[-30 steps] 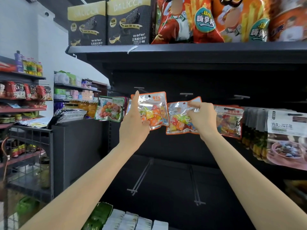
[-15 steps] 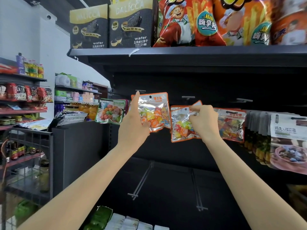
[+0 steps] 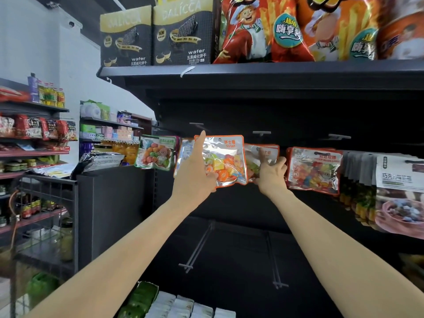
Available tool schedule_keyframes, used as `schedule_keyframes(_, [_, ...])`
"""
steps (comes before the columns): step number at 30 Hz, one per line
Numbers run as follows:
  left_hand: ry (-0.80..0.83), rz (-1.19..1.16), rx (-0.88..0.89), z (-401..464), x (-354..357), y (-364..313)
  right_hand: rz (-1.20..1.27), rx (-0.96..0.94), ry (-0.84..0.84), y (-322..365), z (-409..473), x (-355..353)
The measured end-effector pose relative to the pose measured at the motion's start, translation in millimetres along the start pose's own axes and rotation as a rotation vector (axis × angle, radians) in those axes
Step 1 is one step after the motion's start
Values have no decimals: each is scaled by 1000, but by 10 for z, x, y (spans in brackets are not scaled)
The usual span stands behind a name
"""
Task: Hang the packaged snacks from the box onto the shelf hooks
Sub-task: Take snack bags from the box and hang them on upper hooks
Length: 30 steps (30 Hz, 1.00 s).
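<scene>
A: Where is the candy pack (image 3: pixel 226 160)?
B: Up at the hook row under the top shelf (image 3: pixel 263 71), face toward the camera, top edge up and nearly level, its wider side running across. It is a glossy foil pouch with an orange rim and a clear window showing bright sweets.
A: Who holds it?
B: The left hand (image 3: pixel 195 173) grips its lower left corner, fingers curled round the bottom edge, one finger raised straight along the left side.
A: And the right hand (image 3: pixel 270 173)?
B: It pinches a second pack (image 3: pixel 260 157) just behind and to the right, which is partly hidden by the first pack, fingers bent at its upper part.
A: What is around them?
B: A green-rimmed pack (image 3: pixel 157 152) hangs to the left, a red-rimmed pack (image 3: pixel 313 169) to the right, then grey-topped pouches (image 3: pixel 399 191). Thin metal hooks (image 3: pixel 261 133) stick out of the dark back panel above. On the top shelf stand black wafer boxes (image 3: pixel 156 35) and shiny red chip bags (image 3: pixel 298 28). White packs (image 3: pixel 183 306) lie at the bottom edge.
</scene>
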<state>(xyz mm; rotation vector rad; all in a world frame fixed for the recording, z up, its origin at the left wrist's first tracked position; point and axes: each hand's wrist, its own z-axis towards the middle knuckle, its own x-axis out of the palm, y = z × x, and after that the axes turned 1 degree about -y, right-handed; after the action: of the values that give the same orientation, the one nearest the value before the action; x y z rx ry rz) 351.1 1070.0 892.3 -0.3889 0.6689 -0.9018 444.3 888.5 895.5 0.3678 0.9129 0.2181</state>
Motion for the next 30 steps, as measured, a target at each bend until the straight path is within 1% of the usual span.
schedule_keyframes(2, [28,-5,-11,-5,14,-1,-11,30,65,-9,11,0])
schedule_keyframes(4, [56,-4,0,-9,20,-6,-30,18,56,-27,33,-10])
schedule_keyframes(6, [114,-17,16,-20,22,-32,-20,-47,-14,-39,17,-35])
schedule_keyframes(7, [149,-32,18,-28,28,-49,27,-86,-83,-48,-12,-60])
schedule_keyframes(10, [220,-43,15,-30,79,-61,294,-160,-329,-108,-198,-206])
schedule_keyframes(11, [229,-58,8,-22,107,-67,398,-160,-364,-128,-262,-274])
schedule_keyframes(12, [237,-77,2,-6,151,-72,520,-158,-353,-150,-320,-340])
schedule_keyframes(13, [250,-95,-2,8,196,-94,659,-162,-301,-162,-364,-391])
schedule_keyframes(14, [265,-117,-9,24,249,-124,805,-180,-218,-166,-406,-439])
schedule_keyframes(15, [279,-142,-15,42,306,-148,902,-204,-141,-173,-434,-476])
schedule_keyframes(16, [288,-166,-20,61,368,-167,915,-237,-96,-184,-443,-490])
schedule_keyframes(17, [293,-181,-27,83,425,-188,885,-265,-93,-196,-436,-492])
schedule_keyframes(20, [332,-196,-75,169,548,-223,754,-245,-180,-231,-394,-477])
schedule_keyframes(23, [372,-149,-102,230,595,-238,703,-231,-220,-258,-326,-413])
schedule_keyframes(30, [388,-102,-132,270,635,-188,620,-259,-261,-267,-304,-365])
